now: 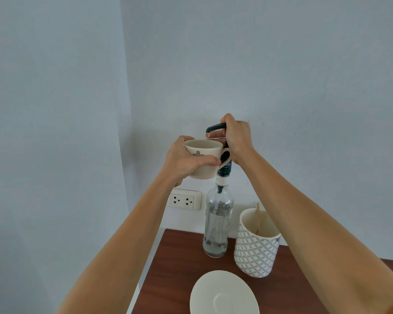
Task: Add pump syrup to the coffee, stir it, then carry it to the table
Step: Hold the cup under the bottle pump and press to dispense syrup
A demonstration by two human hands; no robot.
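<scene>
Left hand [186, 160] is wrapping tightly around the white coffee cup [203, 159], holding it in the air under the pump spout [216, 129]. Right hand [236, 139] is closing over the pump head of the clear syrup bottle [217, 225], which is standing near the tabletop's [177, 268] far edge. Patterned holder [255, 250] is sitting just beside the bottle, white saucer [224, 293] at the near edge.

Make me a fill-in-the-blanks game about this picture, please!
1. The left hand holds a white ____ under the pump spout.
2. The right hand is on top of the pump on the ____.
3. The saucer on the table has ____ on it.
4. A wooden stick stands in the ____ cup.

Missing words: cup; bottle; nothing; patterned
</scene>
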